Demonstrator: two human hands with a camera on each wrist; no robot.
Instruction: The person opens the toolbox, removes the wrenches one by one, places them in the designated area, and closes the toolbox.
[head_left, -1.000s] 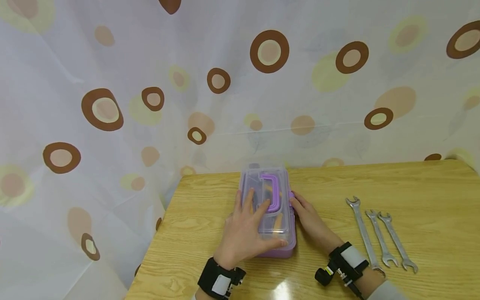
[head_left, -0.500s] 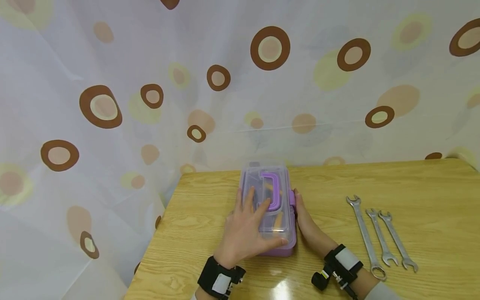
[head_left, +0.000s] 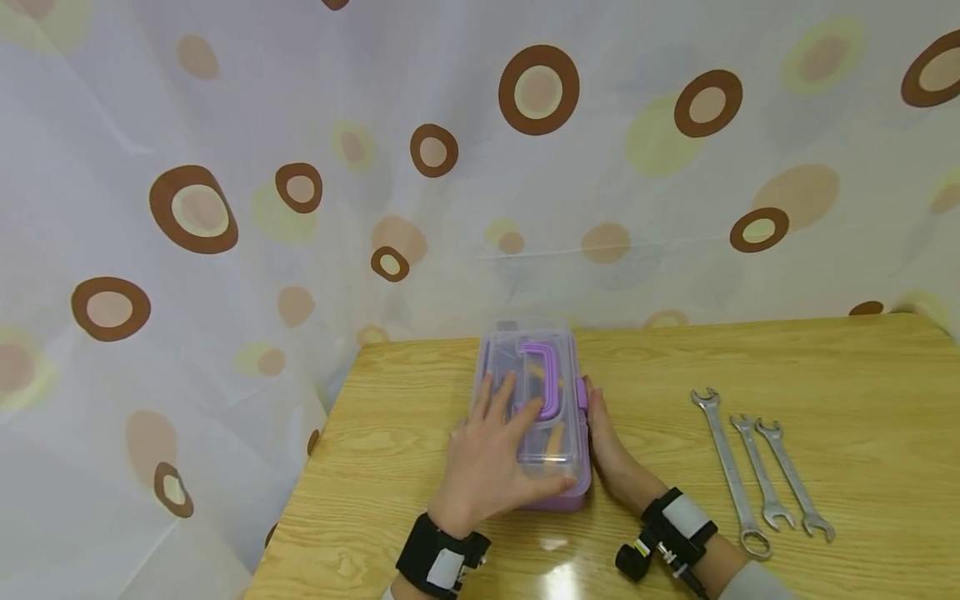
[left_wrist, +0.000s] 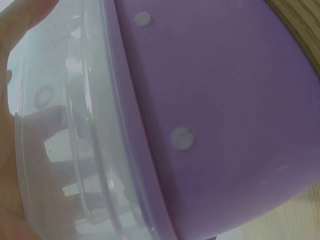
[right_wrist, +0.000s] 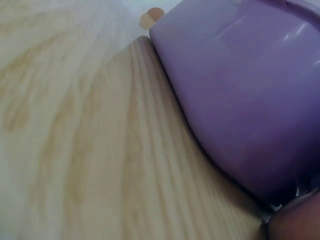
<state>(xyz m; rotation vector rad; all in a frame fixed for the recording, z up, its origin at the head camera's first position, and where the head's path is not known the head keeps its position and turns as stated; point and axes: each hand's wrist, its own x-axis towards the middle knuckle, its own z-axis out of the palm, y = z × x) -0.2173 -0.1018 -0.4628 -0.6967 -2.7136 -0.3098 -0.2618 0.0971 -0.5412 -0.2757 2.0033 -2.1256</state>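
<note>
Purple box (head_left: 536, 421) with clear lid (head_left: 525, 400) and purple handle (head_left: 543, 379), standing near the table's (head_left: 825, 358) far left corner, long axis running 12 to 6 o'clock. Lid down on the base; yellowish contents dimly seen through it, not clear enough to name. Purple latch (head_left: 581, 393) on the box's 3 o'clock side.

Left hand (head_left: 491, 454) laid flat on the lid from 7 o'clock, fingers straight and spread, tips reaching the handle, thumb along the near edge of the lid. Not curled round anything, simply pressing down. In the left wrist view, palm (left_wrist: 10, 165) seen through the clear lid (left_wrist: 75, 125), purple base (left_wrist: 215, 115) filling the rest.

Right hand (head_left: 611, 446) lying against the box's 3 o'clock side, fingers stretched toward 12 o'clock, tips touching at the latch. Fingers straight rather than curled as far as seen; no grip shown. In the right wrist view, only the purple wall (right_wrist: 250, 100) on the wood (right_wrist: 75, 150) and a blurred bit of skin at the lower corner.

Black-and-white wrist bands (head_left: 438, 558) on both arms.

Three wrenches (head_left: 761, 471) at 3 o'clock of the box, well apart from it, lying side by side on the bare wood, the longest one nearest the box.

Behind the table, at 12 o'clock, a pale curtain (head_left: 300, 208) with brown and yellow rings.
</note>
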